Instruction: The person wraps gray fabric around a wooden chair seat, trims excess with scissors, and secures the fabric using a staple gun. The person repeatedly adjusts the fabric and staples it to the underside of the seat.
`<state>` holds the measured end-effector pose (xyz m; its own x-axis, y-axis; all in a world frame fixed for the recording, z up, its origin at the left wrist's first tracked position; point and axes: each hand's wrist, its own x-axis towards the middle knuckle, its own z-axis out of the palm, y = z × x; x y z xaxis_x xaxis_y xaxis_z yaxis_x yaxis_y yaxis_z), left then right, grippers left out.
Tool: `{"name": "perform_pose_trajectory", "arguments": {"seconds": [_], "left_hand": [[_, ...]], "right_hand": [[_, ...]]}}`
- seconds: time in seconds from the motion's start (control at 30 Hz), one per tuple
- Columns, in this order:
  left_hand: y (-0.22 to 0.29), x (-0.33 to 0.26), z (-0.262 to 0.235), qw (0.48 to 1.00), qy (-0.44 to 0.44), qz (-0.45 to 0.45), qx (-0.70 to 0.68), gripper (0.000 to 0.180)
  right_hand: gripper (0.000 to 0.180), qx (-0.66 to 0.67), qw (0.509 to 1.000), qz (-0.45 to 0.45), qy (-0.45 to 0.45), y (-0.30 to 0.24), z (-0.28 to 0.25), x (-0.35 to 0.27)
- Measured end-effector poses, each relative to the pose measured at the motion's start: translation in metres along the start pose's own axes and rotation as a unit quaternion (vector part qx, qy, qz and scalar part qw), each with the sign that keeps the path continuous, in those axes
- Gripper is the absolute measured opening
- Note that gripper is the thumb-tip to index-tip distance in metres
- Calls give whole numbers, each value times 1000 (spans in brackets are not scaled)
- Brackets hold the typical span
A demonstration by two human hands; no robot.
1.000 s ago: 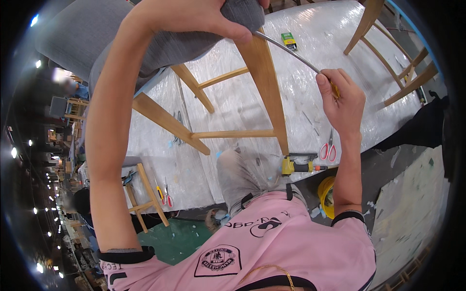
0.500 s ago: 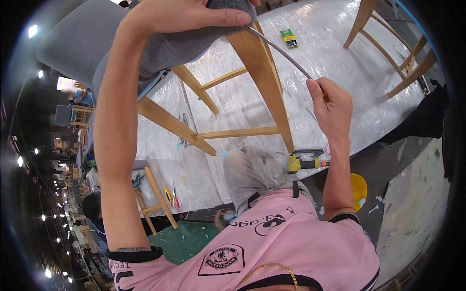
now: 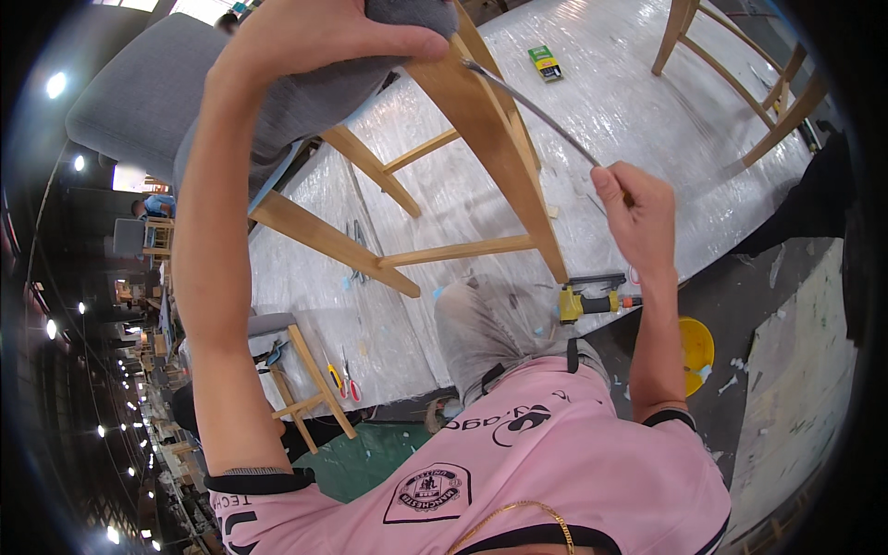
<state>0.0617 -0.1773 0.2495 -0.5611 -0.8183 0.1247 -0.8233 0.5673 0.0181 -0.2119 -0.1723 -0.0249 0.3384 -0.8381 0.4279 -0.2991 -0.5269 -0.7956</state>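
My left hand (image 3: pixel 314 32) grips the grey upholstered seat (image 3: pixel 305 102) of a wooden chair at the top, its thumb stretched along the padded edge; the other fingers are partly cut off by the frame. Closed in a fist, my right hand (image 3: pixel 638 211) holds a long thin metal rod tool (image 3: pixel 546 117). Its handle is mostly hidden in the fist. The flattened tip of the rod is beside the top of the nearest wooden chair leg (image 3: pixel 495 139), just below the seat edge. The chair is tilted over the plastic-covered table, and its grey backrest (image 3: pixel 139 88) extends to the left.
A yellow-and-black nail gun (image 3: pixel 587 303) lies at the table's near edge. A small green-and-yellow box (image 3: pixel 546 64) lies beyond the rod. Scissors (image 3: pixel 350 381) and a yellow-handled tool (image 3: pixel 335 377) lie at the left. Another chair frame (image 3: pixel 712 55) stands far right; a yellow bucket (image 3: pixel 696 347) is on the floor.
The rod's tip has come out from the seat edge, so its flattened end now shows. My right hand has moved slightly down. The chair and my left hand have shifted a little left in view.
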Motion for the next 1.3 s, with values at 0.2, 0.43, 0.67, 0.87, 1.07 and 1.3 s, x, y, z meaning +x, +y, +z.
{"name": "perform_pose_trajectory", "arguments": {"seconds": [0.2, 0.43, 0.67, 0.87, 1.07, 1.3], "left_hand": [[4, 6, 7, 997, 43, -35, -56, 24], [13, 8, 10, 996, 58, -65, -32, 25], [6, -1, 15, 998, 47, 22, -37, 34], [-4, 6, -1, 999, -26, 16, -32, 41], [1, 11, 1, 999, -24, 20, -12, 40], [1, 13, -6, 996, -73, 3, -49, 46]], "right_hand": [[40, 58, 997, 41, 15, -24, 36, 1], [36, 89, 992, 49, 73, -32, 52, 3], [30, 73, 990, 16, 122, -33, 51, 18], [29, 71, 995, 25, 65, -26, 40, 4], [30, 38, 997, 13, 59, -23, 33, -2], [32, 66, 996, -6, 67, -31, 34, 12]]}}
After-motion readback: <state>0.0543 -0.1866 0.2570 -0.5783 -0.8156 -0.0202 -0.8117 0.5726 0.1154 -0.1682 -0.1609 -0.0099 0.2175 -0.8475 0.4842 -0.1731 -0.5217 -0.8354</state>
